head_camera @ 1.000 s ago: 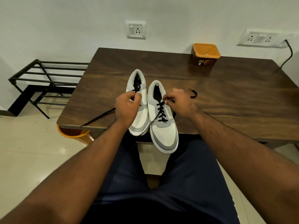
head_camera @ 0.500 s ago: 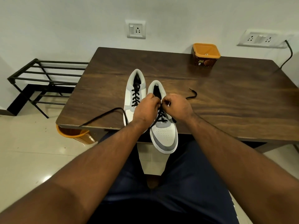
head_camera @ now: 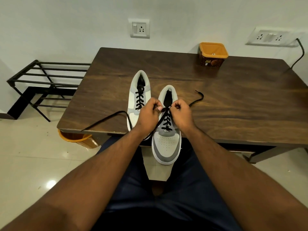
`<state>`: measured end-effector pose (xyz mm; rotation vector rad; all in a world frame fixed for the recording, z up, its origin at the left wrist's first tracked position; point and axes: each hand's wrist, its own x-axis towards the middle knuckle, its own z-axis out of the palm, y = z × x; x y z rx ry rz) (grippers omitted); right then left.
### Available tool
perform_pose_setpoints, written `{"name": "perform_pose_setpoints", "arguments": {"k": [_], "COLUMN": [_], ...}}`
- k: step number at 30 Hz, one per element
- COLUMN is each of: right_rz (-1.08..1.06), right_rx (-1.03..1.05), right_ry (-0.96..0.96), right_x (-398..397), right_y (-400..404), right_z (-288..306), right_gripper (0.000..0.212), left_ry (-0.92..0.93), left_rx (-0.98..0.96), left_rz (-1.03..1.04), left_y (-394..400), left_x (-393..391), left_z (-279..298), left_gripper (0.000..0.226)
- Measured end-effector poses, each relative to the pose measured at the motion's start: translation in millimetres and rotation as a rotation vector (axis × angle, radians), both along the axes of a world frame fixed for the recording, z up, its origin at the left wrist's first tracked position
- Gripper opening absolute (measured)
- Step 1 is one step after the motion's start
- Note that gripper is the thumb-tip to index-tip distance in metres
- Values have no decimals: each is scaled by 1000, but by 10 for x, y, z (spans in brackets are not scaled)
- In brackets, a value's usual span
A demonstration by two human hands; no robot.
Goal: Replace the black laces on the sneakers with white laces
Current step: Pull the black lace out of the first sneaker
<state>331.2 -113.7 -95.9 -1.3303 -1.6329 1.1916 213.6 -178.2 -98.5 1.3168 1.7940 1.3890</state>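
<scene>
Two sneakers are set side by side at the near edge of the tabletop [head_camera: 233, 100], toes toward the person, and the right sneaker [head_camera: 167, 142] overhangs that edge. Since a second ago the left hand [head_camera: 148, 115] has been brought across from the left sneaker [head_camera: 133, 104] to the right one, so that both hands are now gathered at its upper eyelets. The left hand's fingers are curled and appear pinched on the black lace [head_camera: 165, 120]; the right hand [head_camera: 180, 114] is likewise curled, pinching the lace at the top crossing. One loose end is trailed over the near left edge of the tabletop, the other toward the middle right. By this change the unlacing is judged to be concentrated on the right sneaker, whose top holes are already freed, while the left sneaker is still fully laced in black. No white laces are seen. An orange-lidded tub [head_camera: 213, 55] is stood closed at the far edge, its contents hidden; an orange bucket [head_camera: 78, 139] is partly seen under the near left corner, contents unseen.
</scene>
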Motion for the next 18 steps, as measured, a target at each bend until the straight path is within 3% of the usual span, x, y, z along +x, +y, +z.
{"name": "perform_pose_setpoints", "arguments": {"k": [6,8,11,15,18], "right_rz": [112,72,37,67,-15], "right_rx": [25,-88,-202,63,114], "right_ry": [-97,-11,102,-106,-164], "right_x": [17,-11,-43,-48,-98], "right_y": [78,83,28,-45,-45], "right_z": [110,130,125,115,93], "right_gripper": [6,12,18,10,9], "left_ry": [194,176,-162,-492,-641], "left_rx": [-67,-74,-67,-66,-106], "left_rz": [-26,-25,-27,2,25], "left_y": [77,80,33,-33,-29], "left_x": [-36,-19,9,33,31], "left_z": [78,77,80,49,106], "left_gripper": [8,12,11,18,22]}}
